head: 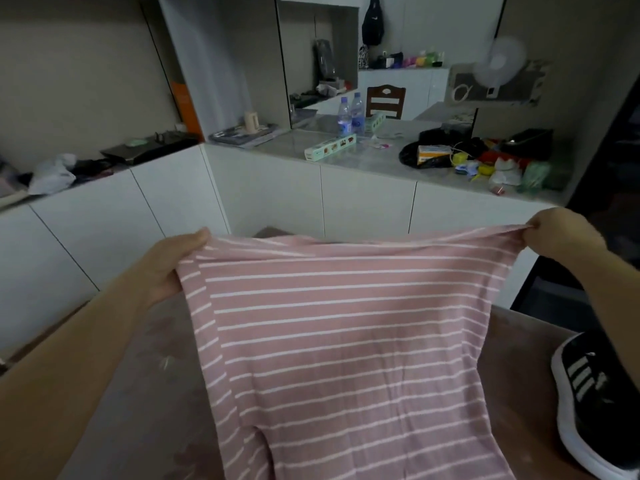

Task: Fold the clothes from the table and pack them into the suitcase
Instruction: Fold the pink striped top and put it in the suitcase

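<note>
Item under task: striped garment [346, 341], dusty pink with thin white horizontal stripes. It is held up in the air, spread wide along its top edge, and hangs down in front of the person over the brown worktop [152, 382]. A vertical seam or fold runs down its left side, and the stripes change angle there. A dark split shows near the lower left of the cloth.

Left grip [173, 268]: thumb laid over the top left corner, pinching the cloth; the fingers are behind the fabric and not visible. Right grip [561, 237]: fingers curled, pinching the top right corner, with the fabric bunched at the pinch.

Surroundings: a black shoe [595, 403] with white sole and white side stripes lies on the worktop at the right, near the garment's right edge but apart from it. Behind stands a rear worktop [311, 140] on white cabinets, carrying two water bottles [350, 114], a long carton [329, 147], a black bag with small coloured items and a white cat figure [506, 172]. Further back are a wooden chair [385, 100], a white fan [498, 60] and a hanging black pouch [372, 22].

Limits: the garment's lower part runs out of frame, so its type cannot be told. It hides the middle of the worktop. The shoe is cut off at the frame edge.
</note>
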`<state>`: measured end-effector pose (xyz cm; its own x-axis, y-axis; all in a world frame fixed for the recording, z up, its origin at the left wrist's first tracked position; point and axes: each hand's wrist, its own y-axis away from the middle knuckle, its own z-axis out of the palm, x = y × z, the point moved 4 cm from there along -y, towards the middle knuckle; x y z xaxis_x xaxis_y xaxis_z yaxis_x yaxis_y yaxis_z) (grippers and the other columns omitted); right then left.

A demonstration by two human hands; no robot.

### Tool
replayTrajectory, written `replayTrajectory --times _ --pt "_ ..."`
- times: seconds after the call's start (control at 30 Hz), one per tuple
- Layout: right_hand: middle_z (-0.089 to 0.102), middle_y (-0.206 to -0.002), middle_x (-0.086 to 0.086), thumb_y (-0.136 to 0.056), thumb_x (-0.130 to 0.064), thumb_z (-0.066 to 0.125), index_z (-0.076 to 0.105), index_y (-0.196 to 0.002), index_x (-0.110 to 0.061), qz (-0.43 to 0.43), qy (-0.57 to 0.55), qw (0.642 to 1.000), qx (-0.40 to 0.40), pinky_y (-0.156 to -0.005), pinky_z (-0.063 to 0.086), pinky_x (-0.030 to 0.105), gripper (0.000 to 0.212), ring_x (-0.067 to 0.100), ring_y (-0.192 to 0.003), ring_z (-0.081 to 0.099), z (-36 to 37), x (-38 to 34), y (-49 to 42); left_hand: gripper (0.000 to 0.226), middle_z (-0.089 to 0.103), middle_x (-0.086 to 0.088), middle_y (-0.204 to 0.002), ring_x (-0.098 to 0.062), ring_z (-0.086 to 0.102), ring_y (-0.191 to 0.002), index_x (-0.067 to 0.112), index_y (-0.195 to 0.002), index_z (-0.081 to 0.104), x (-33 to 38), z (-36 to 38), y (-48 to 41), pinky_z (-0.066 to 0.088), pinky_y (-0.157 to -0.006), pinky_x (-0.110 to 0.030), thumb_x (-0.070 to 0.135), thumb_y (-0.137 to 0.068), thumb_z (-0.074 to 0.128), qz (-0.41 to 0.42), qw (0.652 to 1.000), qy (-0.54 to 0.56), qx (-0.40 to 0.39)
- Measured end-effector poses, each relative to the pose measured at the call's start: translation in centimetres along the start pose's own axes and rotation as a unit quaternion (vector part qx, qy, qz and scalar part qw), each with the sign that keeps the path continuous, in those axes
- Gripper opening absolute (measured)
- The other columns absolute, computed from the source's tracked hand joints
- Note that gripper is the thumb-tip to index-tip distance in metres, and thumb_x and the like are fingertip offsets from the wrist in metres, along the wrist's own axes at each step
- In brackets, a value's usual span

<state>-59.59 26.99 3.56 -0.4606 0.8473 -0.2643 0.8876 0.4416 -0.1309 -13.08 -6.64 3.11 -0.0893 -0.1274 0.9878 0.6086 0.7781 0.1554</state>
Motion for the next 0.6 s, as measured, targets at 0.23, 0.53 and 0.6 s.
replayTrajectory --times 0.23,0.53,0.6 --pt "0.064 -0.083 0.013 -0.090 -0.019 0.056 0.060 -0.078 -0.007 0.145 -0.388 0.910 -0.025 -0.043 0.046 0.022 0.018 0.018 -0.046 0.060 -0.7 1.1 0.9 0.017 0.068 -0.005 -0.082 -0.017 0.066 -0.070 0.010 -0.095 0.064 0.6 -2.6 0.6 0.058 -0.063 -0.030 0.020 -0.094 0.050 0.015 0.999 -0.035 0.009" --pt "0.054 -0.070 0.010 -0.094 -0.012 0.054 0.064 -0.086 -0.003 -0.045 -0.396 0.898 -0.188 -0.052 0.042 0.022 0.015 0.013 -0.054 0.047 -2.1 -3.1 1.1 0.016 0.061 0.003 -0.083 -0.013 0.058 -0.075 0.020 -0.083 0.057 -1.9 -4.7 0.1 0.042 -0.071 -0.027 0.020 -0.097 0.048 -0.017 0.997 -0.024 0.070" --pt "0.056 -0.077 0.011 -0.094 -0.017 0.056 0.065 -0.092 -0.001 -0.057 -0.343 0.926 -0.145 -0.051 0.041 0.022 0.019 0.015 -0.058 0.049 -2.2 -3.0 0.4 0.017 0.062 0.004 -0.076 -0.009 0.058 -0.065 0.019 -0.082 0.058 -2.4 -5.3 0.3 0.043 -0.060 -0.021 0.017 -0.096 0.049 -0.021 0.995 -0.056 0.081"
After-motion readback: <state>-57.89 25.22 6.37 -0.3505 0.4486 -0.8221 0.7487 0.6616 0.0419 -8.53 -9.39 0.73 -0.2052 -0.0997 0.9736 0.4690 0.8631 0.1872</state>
